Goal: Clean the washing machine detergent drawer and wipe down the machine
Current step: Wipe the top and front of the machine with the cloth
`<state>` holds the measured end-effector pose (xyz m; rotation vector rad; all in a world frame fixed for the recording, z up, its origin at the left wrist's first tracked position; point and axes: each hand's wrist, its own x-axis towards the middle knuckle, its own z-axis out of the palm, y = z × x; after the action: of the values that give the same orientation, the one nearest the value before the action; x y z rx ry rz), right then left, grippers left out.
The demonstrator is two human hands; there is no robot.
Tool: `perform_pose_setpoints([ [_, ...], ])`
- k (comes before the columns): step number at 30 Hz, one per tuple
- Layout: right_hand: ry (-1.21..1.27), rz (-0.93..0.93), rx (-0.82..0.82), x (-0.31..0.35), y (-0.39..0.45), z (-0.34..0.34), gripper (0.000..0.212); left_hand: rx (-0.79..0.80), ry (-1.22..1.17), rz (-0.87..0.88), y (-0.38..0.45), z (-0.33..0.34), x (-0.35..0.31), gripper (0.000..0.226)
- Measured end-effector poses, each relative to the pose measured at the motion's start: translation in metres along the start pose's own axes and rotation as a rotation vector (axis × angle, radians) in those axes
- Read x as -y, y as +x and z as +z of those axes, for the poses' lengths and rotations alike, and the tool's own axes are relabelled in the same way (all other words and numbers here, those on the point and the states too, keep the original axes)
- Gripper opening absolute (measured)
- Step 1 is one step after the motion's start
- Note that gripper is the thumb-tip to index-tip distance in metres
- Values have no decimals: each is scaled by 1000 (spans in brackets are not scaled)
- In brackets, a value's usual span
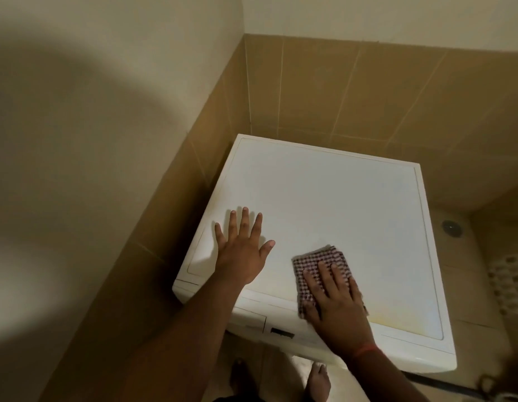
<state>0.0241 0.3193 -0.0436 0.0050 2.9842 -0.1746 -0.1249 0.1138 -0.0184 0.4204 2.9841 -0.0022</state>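
Head view, looking down into a room corner. At 9 o'clock, a plain cream wall (92, 111) carries a broad soft shadow; below it a band of tan tiles (353, 91) runs along both walls and meets in the corner at 12 o'clock.

The washing machine (324, 204) stands in that corner, its left side near the tiled wall. Its white top panel is flat, smooth and bordered by a thin raised rim, with a faint yellowish tint near the front edge at 5 o'clock. On the front fascia, at 6 o'clock, the detergent drawer (250, 319) sits pushed in, flush with the panel; its contents are hidden. Just right of it lies a small dark rectangular display (281, 333).

The left hand (241, 245) lies flat on the left part of the top, fingers straight and spread, palm down, grasping nothing. The right hand (334, 300), at 5 o'clock from it, presses a folded red-and-white checked cloth (318, 261) against the top near the front edge; its fingers are extended over the fabric, not curled round it. A red band (366, 350) circles the right wrist.

At 6 o'clock, two bare feet (318, 381) stand on the floor. At 3 o'clock, a round floor drain (450, 227) and a pebble-patterned mat (508, 285) lie beside the machine.
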Motion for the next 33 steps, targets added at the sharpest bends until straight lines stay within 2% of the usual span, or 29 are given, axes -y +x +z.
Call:
perform_pose_setpoints([
  [2,9,25,1,16,6,0,59,10,-6,-33,-6,6,10,76],
  [5,-22,-183,28,36,4,5,57,24,-35,-77,-15,12,23,79],
  [7,-52,-226,33,29,9,2,57,33,-42,-100,-22,13,34,81],
  [10,-35,-24,-11,22,19,1,59,12,-43,-125,-31,12,53,80],
  [12,-23,21,-29,35,17,2,60,-6,-53,-140,-33,11,60,79],
  [17,-69,-300,28,57,7,5,56,-10,-67,-158,-39,16,64,76],
  [19,-89,-258,23,51,21,3,55,-13,-67,-151,-40,18,66,75],
  [22,-57,-51,-5,61,41,0,57,1,-61,-159,-38,18,70,76],
  [23,-52,-55,-3,72,41,-1,58,9,-63,-163,-37,17,71,77],
  [26,-68,-312,36,105,31,3,59,17,-90,-166,-33,16,71,78],
  [28,-80,-412,34,105,33,1,56,10,-100,-169,-31,15,72,76],
  [30,-82,-352,31,97,47,0,55,16,-94,-176,-28,15,75,74],
  [33,-45,-132,13,98,61,-3,56,9,-87,-198,-24,10,81,75],
])
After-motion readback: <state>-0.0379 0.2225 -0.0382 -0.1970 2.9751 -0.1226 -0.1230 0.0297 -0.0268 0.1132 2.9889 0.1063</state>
